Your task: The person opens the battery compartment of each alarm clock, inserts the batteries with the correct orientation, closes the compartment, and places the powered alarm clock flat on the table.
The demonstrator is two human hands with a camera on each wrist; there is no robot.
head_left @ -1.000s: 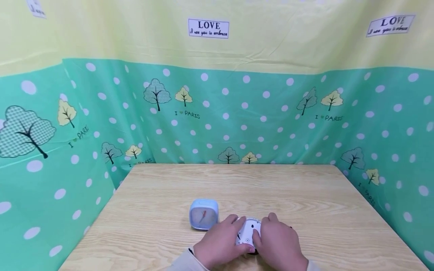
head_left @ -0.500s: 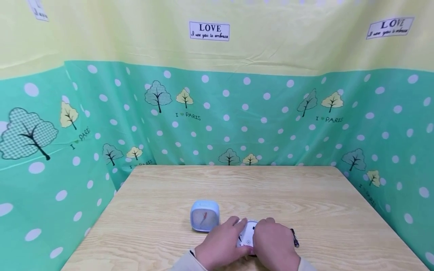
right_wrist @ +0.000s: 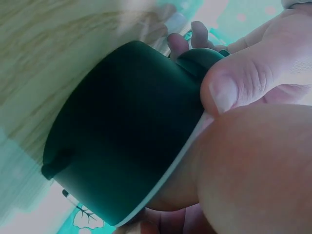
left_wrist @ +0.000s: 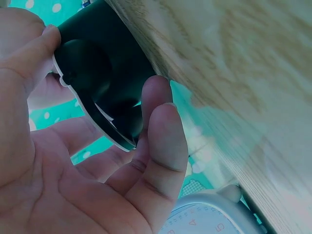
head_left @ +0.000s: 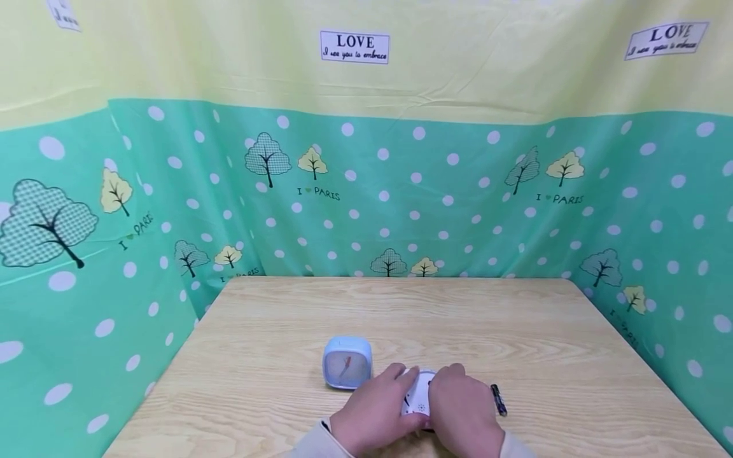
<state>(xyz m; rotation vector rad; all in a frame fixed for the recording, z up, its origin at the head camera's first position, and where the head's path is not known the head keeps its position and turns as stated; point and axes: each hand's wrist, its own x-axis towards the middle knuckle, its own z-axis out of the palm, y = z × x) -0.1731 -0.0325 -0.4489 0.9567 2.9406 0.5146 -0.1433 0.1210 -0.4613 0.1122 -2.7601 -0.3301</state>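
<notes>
Item: small clock (head_left: 420, 395), white face, dark rigid plastic body, clasped between left hand (head_left: 372, 413) and right hand (head_left: 465, 416), fingers curled round its rim. Likely light, smooth, somewhat slippery; best gripped by the sides. Blue clock (head_left: 346, 362) beyond left fingertips; pen (head_left: 497, 400) beside right hand.

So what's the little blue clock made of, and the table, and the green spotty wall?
The blue clock looks like smooth matte plastic: rounded corners, even pale colour, a clear shiny front. The table shows light wood grain, though it may be a printed laminate. The green dotted wall looks like thin cloth or plastic sheeting, since it hangs in creases and folds at the corners.
</notes>
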